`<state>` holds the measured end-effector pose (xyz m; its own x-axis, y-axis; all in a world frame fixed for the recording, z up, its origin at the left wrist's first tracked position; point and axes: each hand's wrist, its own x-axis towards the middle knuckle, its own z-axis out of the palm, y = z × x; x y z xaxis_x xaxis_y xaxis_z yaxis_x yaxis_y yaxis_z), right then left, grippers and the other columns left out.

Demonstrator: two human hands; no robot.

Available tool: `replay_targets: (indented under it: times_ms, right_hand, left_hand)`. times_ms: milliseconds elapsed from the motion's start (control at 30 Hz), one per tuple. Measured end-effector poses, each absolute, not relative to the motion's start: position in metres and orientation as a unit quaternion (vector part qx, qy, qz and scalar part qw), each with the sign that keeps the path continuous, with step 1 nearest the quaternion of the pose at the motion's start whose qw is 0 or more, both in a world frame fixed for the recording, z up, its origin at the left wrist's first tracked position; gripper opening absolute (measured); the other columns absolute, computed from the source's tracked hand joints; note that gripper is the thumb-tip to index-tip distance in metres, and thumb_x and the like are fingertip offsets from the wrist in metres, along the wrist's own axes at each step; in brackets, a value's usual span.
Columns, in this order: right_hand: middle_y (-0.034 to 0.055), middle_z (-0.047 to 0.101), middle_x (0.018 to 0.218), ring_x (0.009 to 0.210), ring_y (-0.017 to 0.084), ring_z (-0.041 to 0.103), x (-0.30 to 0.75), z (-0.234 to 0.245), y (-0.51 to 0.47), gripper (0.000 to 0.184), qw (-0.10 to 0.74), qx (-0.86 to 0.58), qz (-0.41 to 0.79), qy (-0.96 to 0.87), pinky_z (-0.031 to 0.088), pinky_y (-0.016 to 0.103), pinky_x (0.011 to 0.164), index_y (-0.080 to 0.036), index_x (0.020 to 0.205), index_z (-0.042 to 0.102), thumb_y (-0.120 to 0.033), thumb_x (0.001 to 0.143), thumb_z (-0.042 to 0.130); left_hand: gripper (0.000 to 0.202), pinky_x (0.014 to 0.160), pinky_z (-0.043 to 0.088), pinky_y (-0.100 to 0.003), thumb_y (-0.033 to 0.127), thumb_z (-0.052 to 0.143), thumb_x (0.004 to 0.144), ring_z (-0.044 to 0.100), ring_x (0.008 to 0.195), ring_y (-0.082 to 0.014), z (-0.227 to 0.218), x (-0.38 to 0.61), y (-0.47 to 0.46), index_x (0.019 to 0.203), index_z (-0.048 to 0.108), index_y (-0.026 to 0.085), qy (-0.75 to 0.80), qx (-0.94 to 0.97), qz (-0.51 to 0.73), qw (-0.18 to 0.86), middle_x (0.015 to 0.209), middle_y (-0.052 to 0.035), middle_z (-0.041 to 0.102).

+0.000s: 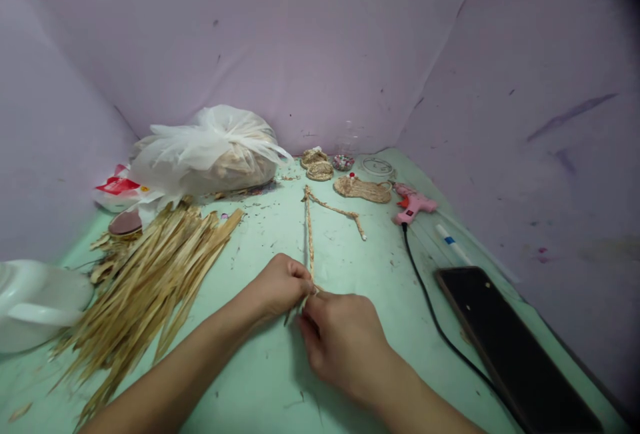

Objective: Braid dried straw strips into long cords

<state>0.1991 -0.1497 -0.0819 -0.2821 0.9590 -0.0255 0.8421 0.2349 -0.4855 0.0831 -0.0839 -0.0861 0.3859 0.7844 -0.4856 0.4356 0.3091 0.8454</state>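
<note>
My left hand point(287, 282) and my right hand point(345, 334) meet near the middle of the table, fingertips pinched close together. Between them they grip the near end of a thin braided cord point(310, 237) of tan dried fibre. From my fingers the braid runs straight away from me, then bends at its far end and angles off to the right, finishing in a pale tip. Short loose strands poke out by my fingers; most of the gripped end is hidden. A bundle of dried leaf strips point(155, 287) lies to the left of my left hand.
On the left are a white plastic jug point(40, 304) and a tied plastic bag point(210, 154). Behind sit coiled woven pieces point(319, 169), a bead container point(343, 163) and a woven sole shape point(363, 189). To the right lie a pink glue gun point(414, 205), its black cord, a marker point(453, 244) and a phone point(515, 347).
</note>
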Motion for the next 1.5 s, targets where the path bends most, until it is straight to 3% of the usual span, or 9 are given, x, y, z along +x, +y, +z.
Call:
replay_targets:
  times_ms: [67, 167, 367, 600, 867, 1100, 1200, 1367, 1500]
  right_hand:
    - [0.0043, 0.060, 0.058, 0.050, 0.014, 0.049, 0.207, -0.077, -0.143, 0.024, 0.200, -0.603, 0.248, -0.731, 0.025, 0.027, 0.049, -0.019, 0.061, 0.060, -0.038, 0.072, 0.052]
    - [0.0043, 0.063, 0.071, 0.063, 0.015, 0.052, 0.218, -0.080, -0.127, 0.020, 0.305, -0.656, 0.283, -0.629, 0.033, 0.026, 0.056, -0.019, 0.072, 0.060, -0.035, 0.075, 0.048]
    - [-0.0025, 0.049, 0.049, 0.043, 0.007, 0.039, 0.215, -0.107, -0.108, 0.015, 0.300, -0.574, 0.569, -0.507, 0.029, 0.020, 0.044, -0.016, 0.067, 0.052, -0.025, 0.075, 0.043]
    - [-0.0043, 0.044, 0.046, 0.043, 0.006, 0.034, 0.211, -0.110, -0.108, 0.011, 0.317, -0.573, 0.561, -0.507, 0.026, 0.020, 0.043, -0.016, 0.057, 0.047, -0.018, 0.068, 0.049]
    - [-0.0009, 0.052, 0.051, 0.047, 0.009, 0.042, 0.212, -0.118, -0.112, 0.015, 0.337, -0.551, 0.578, -0.499, 0.029, 0.021, 0.047, -0.016, 0.060, 0.049, -0.030, 0.066, 0.054]
    - [-0.0026, 0.045, 0.049, 0.044, 0.008, 0.034, 0.211, -0.114, -0.112, 0.021, 0.316, -0.578, 0.564, -0.498, 0.022, 0.021, 0.044, -0.016, 0.059, 0.049, -0.034, 0.068, 0.052]
    - [-0.0024, 0.045, 0.049, 0.045, 0.008, 0.035, 0.211, -0.115, -0.111, 0.022, 0.312, -0.576, 0.562, -0.505, 0.022, 0.021, 0.044, -0.016, 0.058, 0.048, -0.035, 0.068, 0.052]
    - [-0.0029, 0.044, 0.047, 0.044, 0.008, 0.034, 0.210, -0.115, -0.111, 0.022, 0.312, -0.580, 0.555, -0.508, 0.022, 0.021, 0.044, -0.016, 0.057, 0.048, -0.035, 0.068, 0.051]
    - [-0.0034, 0.043, 0.047, 0.044, 0.008, 0.033, 0.209, -0.114, -0.111, 0.022, 0.317, -0.571, 0.558, -0.513, 0.022, 0.021, 0.044, -0.016, 0.058, 0.047, -0.034, 0.068, 0.050]
  left_hand:
    - [0.009, 0.042, 0.018, -0.021, 0.016, 0.048, 0.051, 0.027, 0.041, -0.0050, -0.086, 0.080, -0.081, 0.043, 0.045, 0.014, 0.521, 0.575, 0.141, 0.615, 0.038, 0.0055, 0.034]
    - [0.014, 0.042, 0.015, -0.022, 0.019, 0.050, 0.053, 0.022, 0.040, -0.0043, -0.084, 0.077, -0.079, 0.043, 0.041, 0.015, 0.496, 0.579, 0.136, 0.633, 0.038, 0.0069, 0.029]
    - [0.017, 0.041, 0.012, -0.023, 0.022, 0.048, 0.055, 0.019, 0.039, -0.0037, -0.084, 0.078, -0.080, 0.043, 0.038, 0.016, 0.489, 0.587, 0.128, 0.633, 0.038, 0.0070, 0.027]
    - [0.012, 0.041, 0.019, -0.022, 0.021, 0.045, 0.056, 0.024, 0.041, -0.0060, -0.088, 0.074, -0.080, 0.045, 0.045, 0.016, 0.546, 0.678, 0.077, 0.485, 0.041, 0.0051, 0.028]
    - [0.017, 0.044, 0.024, -0.022, 0.026, 0.048, 0.060, 0.035, 0.045, -0.0101, -0.073, 0.071, -0.087, 0.051, 0.059, 0.016, 0.554, 0.752, 0.037, 0.357, 0.044, 0.0009, 0.044]
    - [0.018, 0.057, 0.032, -0.023, 0.020, 0.048, 0.063, 0.050, 0.058, -0.0137, -0.044, 0.011, -0.046, 0.064, 0.066, 0.015, 0.638, 0.730, 0.143, 0.201, 0.062, -0.0044, 0.061]
    - [0.022, 0.057, 0.032, -0.024, 0.023, 0.046, 0.069, 0.052, 0.063, -0.0158, -0.054, -0.010, -0.026, 0.071, 0.066, 0.014, 0.713, 0.666, 0.192, 0.104, 0.068, -0.0074, 0.063]
    - [0.026, 0.058, 0.033, -0.026, 0.026, 0.044, 0.072, 0.055, 0.068, -0.0189, -0.085, -0.014, -0.011, 0.076, 0.067, 0.014, 0.746, 0.658, 0.097, 0.005, 0.076, -0.0110, 0.065]
    - [0.026, 0.059, 0.034, -0.024, 0.020, 0.042, 0.071, 0.057, 0.071, -0.0176, -0.082, -0.012, -0.012, 0.078, 0.068, 0.019, 0.744, 0.658, 0.115, 0.004, 0.078, -0.0068, 0.066]
